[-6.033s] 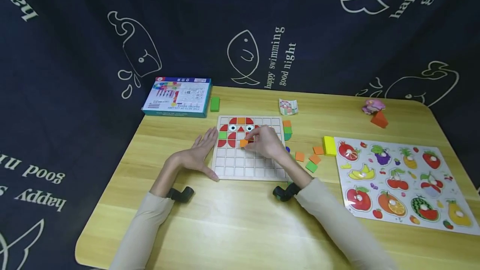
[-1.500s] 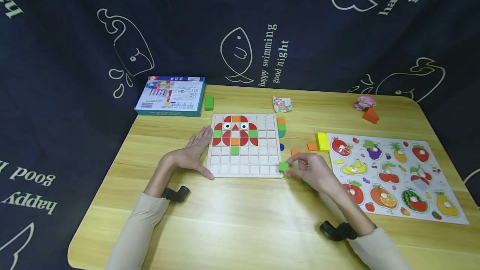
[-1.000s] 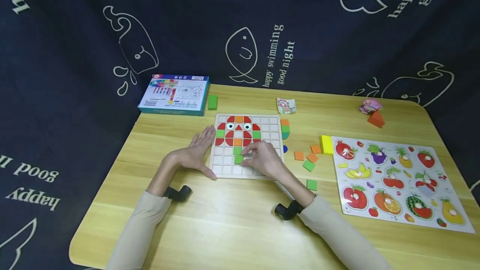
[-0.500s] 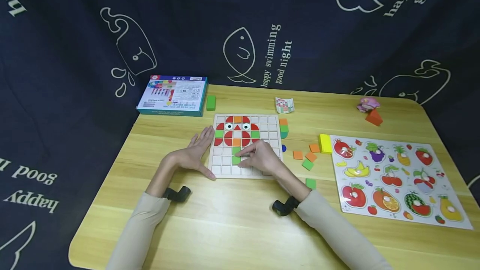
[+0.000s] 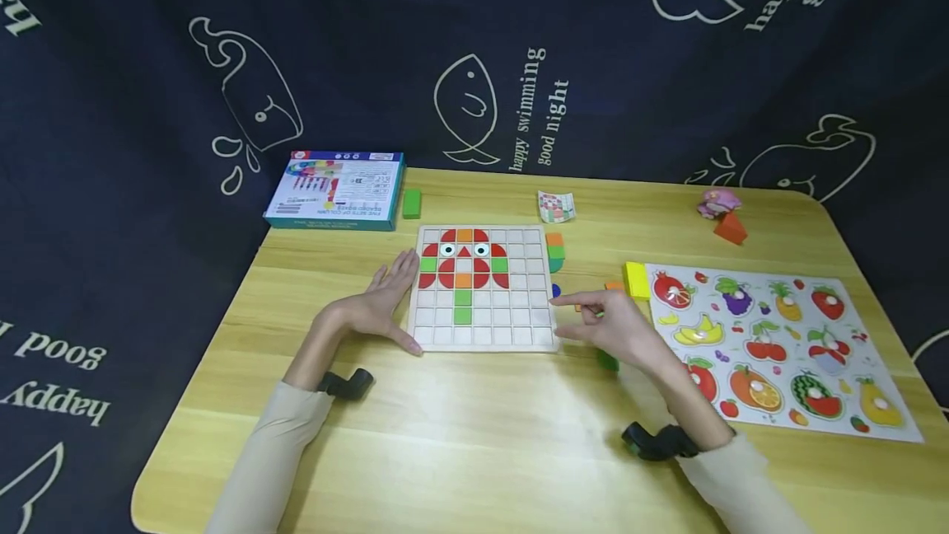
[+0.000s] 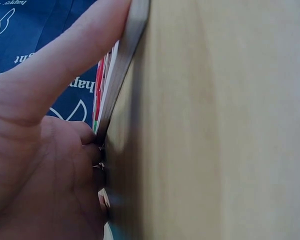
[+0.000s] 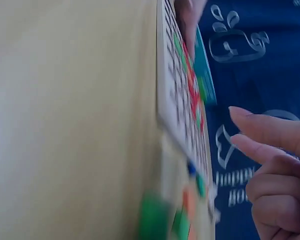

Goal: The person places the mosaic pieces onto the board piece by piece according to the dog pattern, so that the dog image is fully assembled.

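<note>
A white gridded board (image 5: 511, 316) lies on the table, with red, orange, green and eye pieces forming a figure in its upper left. Two green square tiles (image 5: 463, 306) sit one below the other under an orange tile (image 5: 463, 280). My left hand (image 5: 374, 307) is spread along the board's left side, thumb and fingers at its edge. In the left wrist view, the board's rim (image 6: 121, 60) shows beside the thumb. My right hand (image 5: 619, 332) hovers past the board's right edge, thumb and index finger apart, nothing between them. The right wrist view shows its other fingers (image 7: 275, 190) curled.
Loose orange and green tiles (image 5: 608, 361) lie right of the board, partly hidden by my right hand. Beyond are a yellow block (image 5: 636, 280) and a fruit puzzle board (image 5: 786, 353). Behind stand a blue box (image 5: 334, 190), a green block (image 5: 412, 203) and a pattern card (image 5: 556, 207).
My right hand has set the orange tile and two green tiles on the board in a column, let go of the lower green one, and moved right. My left hand stays put.
</note>
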The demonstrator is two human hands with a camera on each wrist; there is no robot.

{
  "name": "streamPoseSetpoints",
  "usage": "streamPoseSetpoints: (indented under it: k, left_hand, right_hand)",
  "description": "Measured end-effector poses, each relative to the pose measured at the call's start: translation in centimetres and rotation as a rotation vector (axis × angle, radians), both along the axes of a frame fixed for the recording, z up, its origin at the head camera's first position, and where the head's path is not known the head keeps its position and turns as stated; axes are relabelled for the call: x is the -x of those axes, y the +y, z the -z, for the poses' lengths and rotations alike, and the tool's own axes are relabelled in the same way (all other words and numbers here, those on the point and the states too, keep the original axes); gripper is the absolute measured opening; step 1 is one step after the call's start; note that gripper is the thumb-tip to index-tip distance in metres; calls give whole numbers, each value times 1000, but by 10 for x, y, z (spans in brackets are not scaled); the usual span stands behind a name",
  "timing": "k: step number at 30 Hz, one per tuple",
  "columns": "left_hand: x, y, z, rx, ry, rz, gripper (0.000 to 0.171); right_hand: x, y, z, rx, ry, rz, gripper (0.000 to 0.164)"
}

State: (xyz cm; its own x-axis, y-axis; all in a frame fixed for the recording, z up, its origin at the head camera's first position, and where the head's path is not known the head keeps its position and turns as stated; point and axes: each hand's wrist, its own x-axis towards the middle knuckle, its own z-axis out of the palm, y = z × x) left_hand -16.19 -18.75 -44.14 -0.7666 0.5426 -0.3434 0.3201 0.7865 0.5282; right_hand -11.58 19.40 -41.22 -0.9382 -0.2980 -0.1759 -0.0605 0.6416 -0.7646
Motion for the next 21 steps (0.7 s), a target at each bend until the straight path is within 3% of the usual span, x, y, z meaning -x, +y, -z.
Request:
streamPoseSetpoints:
  k: [4, 8, 14, 17, 21]
  left_hand:
    - [0, -3, 0, 5, 11, -4, 148]
    - [-1, -5, -1, 3, 15, -7, 147]
    - [-1, -4, -1, -10, 5, -8, 147]
    - [-1, -3, -1, -16, 8, -4, 147]
    - [0, -2, 0, -21, 11, 4, 148]
  right_hand:
    - [-19, 35, 6, 8, -90, 61, 46]
    - [-29, 51, 15, -8, -153, 85, 43]
    - [-30, 52, 27, -24, -129, 82, 31]
    - [-29, 47, 29, 13, -129, 39, 34]
    - [-29, 45, 29, -16, -125, 57, 35]
